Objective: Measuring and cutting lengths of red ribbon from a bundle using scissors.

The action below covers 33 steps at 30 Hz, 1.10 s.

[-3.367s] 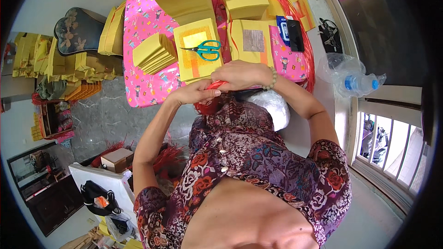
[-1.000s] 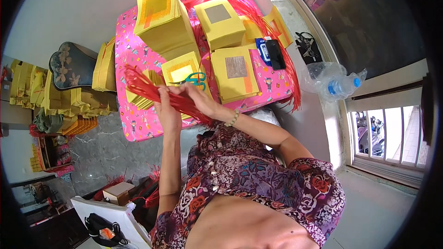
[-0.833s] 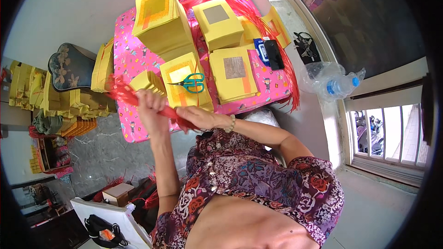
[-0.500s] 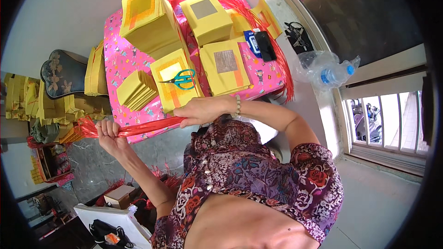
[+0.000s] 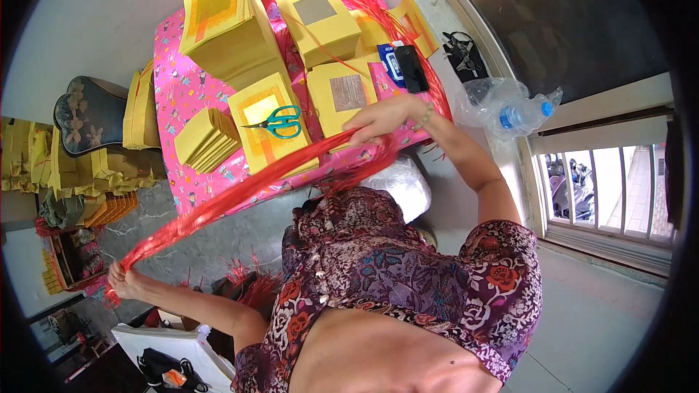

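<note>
Landmark: we take the teal-handled scissors (image 5: 274, 124) as our reference; they lie on a yellow paper stack (image 5: 251, 147) with an orange-bordered square.
Red strand bundle (image 5: 234, 194): it slants across the near side of the scissors, from well to their left up to their right, and doubles back in a loose loop; we cannot tell whether it touches the paper below.
Left hand (image 5: 127, 282): well left of the scissors and nearer our body, fist wrapped round one end of the bundle, with a short tail poking out underneath.
Right hand (image 5: 380, 121): right of the scissors, fingers bent over the bundle where it turns back; some fingers are hidden, so how tightly they press we cannot tell.
Bead bracelet (image 5: 424, 118): on our right wrist, further right of the scissors.
Yellow paper: beyond the scissors we see a tall stack (image 5: 237, 44); just left, a fanned pile (image 5: 208, 142); just right, a stack with a silvery square (image 5: 347, 93).
Phone (image 5: 411, 70): right of the scissors and beyond them, beside a blue packet (image 5: 390, 67).
Table (image 5: 175, 65): pink patterned cover, under the scissors' stack.
</note>
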Tool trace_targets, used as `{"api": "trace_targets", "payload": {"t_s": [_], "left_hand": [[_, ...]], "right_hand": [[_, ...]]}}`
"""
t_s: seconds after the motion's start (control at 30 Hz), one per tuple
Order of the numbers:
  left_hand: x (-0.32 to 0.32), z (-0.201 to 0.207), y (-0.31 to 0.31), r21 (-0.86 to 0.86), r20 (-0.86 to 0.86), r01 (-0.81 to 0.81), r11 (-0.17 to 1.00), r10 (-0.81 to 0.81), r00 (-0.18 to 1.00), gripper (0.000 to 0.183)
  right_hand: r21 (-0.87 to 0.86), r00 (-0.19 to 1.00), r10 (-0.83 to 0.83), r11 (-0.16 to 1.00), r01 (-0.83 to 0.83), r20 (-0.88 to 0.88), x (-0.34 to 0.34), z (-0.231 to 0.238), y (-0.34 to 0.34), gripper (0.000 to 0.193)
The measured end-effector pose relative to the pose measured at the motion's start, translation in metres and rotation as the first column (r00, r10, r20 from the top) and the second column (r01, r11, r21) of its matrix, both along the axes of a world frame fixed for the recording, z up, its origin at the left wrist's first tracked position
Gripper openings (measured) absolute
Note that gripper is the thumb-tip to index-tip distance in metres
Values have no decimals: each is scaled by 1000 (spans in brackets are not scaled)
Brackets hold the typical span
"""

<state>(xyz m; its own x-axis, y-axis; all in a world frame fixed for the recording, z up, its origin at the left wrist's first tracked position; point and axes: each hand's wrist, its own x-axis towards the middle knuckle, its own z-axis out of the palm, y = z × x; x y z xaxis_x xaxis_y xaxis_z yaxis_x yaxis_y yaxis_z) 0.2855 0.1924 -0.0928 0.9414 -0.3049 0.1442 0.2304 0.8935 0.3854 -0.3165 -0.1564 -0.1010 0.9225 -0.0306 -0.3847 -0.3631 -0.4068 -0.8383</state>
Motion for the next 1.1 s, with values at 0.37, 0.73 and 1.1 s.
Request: {"api": "trace_targets", "payload": {"t_s": [0.37, 0.73, 1.1], "left_hand": [[-113, -80, -50, 263, 512, -810, -524, -636, 578, 84], [-317, 8, -158, 952, 184, -206, 225, -962, -202, 65], [-223, 12, -112, 969, 59, -232, 82, -993, -107, 23]], "right_hand": [[-193, 990, 83, 979, -60, 110, 60, -10, 41, 37], [-368, 966, 215, 918, -149, 145, 125, 24, 70, 35], [-358, 994, -46, 931, 77, 95, 51, -32, 27, 22]]}}
